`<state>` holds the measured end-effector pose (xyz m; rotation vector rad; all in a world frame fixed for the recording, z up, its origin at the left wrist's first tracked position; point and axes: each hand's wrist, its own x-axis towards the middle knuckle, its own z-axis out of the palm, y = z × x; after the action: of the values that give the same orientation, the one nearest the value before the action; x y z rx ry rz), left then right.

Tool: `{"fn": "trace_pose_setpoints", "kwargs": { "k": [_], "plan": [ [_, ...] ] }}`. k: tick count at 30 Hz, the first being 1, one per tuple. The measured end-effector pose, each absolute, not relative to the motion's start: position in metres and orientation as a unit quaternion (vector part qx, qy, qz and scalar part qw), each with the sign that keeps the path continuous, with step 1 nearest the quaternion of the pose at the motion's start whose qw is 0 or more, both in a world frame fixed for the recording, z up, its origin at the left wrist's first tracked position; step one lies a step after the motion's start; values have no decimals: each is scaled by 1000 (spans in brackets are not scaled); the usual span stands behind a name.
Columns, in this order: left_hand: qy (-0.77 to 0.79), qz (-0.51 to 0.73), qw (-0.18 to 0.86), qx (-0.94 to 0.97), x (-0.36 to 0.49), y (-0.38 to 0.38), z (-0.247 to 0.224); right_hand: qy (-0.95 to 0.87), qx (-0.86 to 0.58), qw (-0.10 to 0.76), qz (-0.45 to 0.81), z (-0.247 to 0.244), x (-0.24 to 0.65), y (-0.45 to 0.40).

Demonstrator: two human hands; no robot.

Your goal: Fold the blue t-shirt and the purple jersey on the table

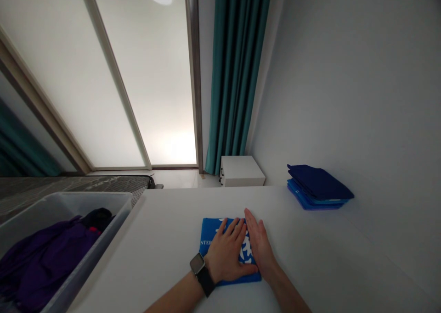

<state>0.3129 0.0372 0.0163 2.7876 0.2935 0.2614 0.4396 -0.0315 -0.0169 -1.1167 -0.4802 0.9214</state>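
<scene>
Blue cloth [208, 231], folded into a flat, squarish bundle with white print, lies on the white table [155, 258] in front of the person. The left hand [225, 253], with a dark-strapped watch [197, 263] on its wrist, is open and palm down on top, its fingers slightly spread. The right hand [262, 248] is open too, its straight fingers set along the bundle's right edge. The two hands are close together, the left thumb reaching towards the right palm, and neither is clamped on anything.

The likeliest trouble is in the fold. If the left palm slid while pressing, the top layer could shift over those below and leave a crease or a skewed edge. A hard push from the right hand could buckle that side, and lifting the left hand too soon might let the layers spring up.

Farther off, near the wall [361, 97], a dark blue and brighter blue pile [319, 184] of folded cloth looks a bit uneven, so a knock could tip its top piece. Purple clothing [51, 253] lies loosely in the plastic bin [93, 195] at left, where pulling one piece might drag others along.
</scene>
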Motion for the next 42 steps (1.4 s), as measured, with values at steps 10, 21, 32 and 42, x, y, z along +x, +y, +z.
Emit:
{"fn": "trace_pose_setpoints", "kwargs": {
  "k": [10,21,32,42],
  "plan": [
    [94,96,142,981,312,40,12,-208,-491,732,424,-18,431,-49],
    [106,100,152,978,309,41,20,-225,-524,727,382,-21,441,-44],
    [229,122,165,951,217,108,13,-212,-633,632,395,-6,439,-53],
    [214,221,137,941,209,99,24,-316,-750,549,193,-23,451,-50]
  ]
}}
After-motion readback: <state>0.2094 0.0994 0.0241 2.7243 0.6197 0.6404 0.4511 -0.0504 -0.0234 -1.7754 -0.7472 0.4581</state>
